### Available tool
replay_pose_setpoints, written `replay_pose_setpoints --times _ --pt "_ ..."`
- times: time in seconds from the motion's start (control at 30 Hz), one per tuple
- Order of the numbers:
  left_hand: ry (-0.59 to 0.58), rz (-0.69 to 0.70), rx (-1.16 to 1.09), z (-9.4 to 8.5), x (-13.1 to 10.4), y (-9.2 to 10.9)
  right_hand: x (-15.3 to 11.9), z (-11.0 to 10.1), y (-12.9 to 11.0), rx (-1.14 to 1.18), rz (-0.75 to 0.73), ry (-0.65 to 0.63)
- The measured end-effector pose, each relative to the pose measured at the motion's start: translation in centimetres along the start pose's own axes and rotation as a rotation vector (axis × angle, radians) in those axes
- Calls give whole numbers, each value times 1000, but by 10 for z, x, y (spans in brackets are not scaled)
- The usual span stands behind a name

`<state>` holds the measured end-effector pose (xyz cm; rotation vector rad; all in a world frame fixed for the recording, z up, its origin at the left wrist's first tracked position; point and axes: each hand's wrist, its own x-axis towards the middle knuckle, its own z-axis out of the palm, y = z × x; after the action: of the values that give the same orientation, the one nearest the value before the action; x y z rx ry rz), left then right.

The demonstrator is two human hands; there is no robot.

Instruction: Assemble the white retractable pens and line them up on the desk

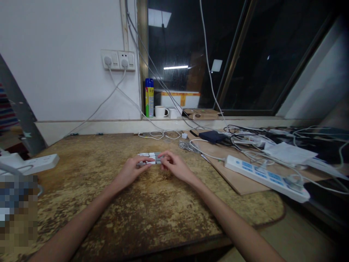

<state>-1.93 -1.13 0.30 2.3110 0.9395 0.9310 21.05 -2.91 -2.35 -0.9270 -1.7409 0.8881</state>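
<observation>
Several slim white pens with grey ends (pixel 149 157) lie side by side in a small row on the worn wooden table (pixel 152 207). At the row's left end is my left hand (pixel 131 168), its thumb along the near edge and its fingers closed around that end. My right hand (pixel 174 164) closes on the grey right ends, with thumb and fingers bent in. Parts of the pens are hidden behind my fingers.
To the right, a white power strip (pixel 267 178) and tangled cables rest on a brown board (pixel 231 174). Another power strip (pixel 43 163) is at the left. A spray can (pixel 149 98), a white mug (pixel 160 111) and a cardboard box (pixel 203 114) line the windowsill.
</observation>
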Motion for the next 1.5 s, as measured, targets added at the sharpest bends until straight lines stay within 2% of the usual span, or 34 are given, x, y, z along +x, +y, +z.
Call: replay_pose_setpoints --times 0.1,0.27,0.43,0.63,0.8,0.97,1.13,1.37,1.5 --pt "-12 9 2 0 0 -2 0 -1 0 -5 57 -34" --pt "9 -15 -17 -1 0 -5 -1 -3 -2 -114 -10 28" --pt "1 -4 -23 -1 0 -5 -1 -3 -4 -31 67 -43" --pt "1 4 -4 0 0 -3 -2 -5 -12 -112 -2 -9" --pt "-30 11 -12 1 0 -2 -4 -4 -16 -62 69 -65" --pt "-31 -5 -20 3 1 -1 -3 -6 -16 -90 -34 0" --pt "-54 1 -30 3 0 3 -3 -6 -11 -26 41 -85" --pt "-28 -29 -50 2 0 3 -4 -6 -15 -105 -50 -11" --pt "-22 -22 -54 0 0 2 -5 -5 -18 28 11 -79"
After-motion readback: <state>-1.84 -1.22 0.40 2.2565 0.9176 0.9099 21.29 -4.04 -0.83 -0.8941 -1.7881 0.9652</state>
